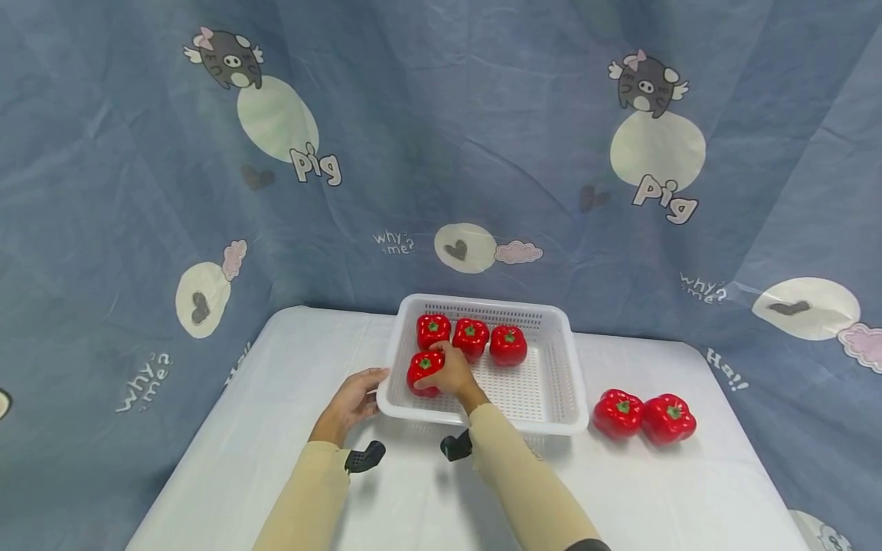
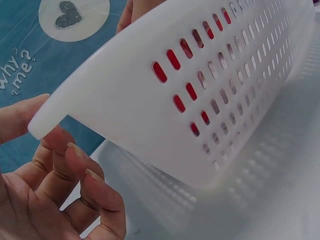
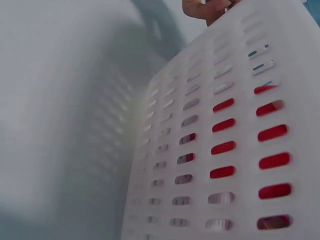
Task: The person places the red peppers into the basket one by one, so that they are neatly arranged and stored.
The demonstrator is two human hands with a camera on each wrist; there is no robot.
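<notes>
Right hand (image 1: 456, 373): thumb and fingers closed around red pepper (image 1: 417, 370), inside white basket (image 1: 511, 392), near-left corner | left hand (image 1: 354, 399): fingers pinching basket's left rim | three peppers (image 1: 471, 339): basket's far side | two peppers (image 1: 619, 414): right of basket

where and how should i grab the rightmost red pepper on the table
Probably round its bulging sides, coming from above and the right: the rightmost red pepper sits with its green stem upward, and the other loose pepper crowds its left side.

Head view forward-down, wrist close-ups sharing basket (image 1: 524, 389)
</notes>
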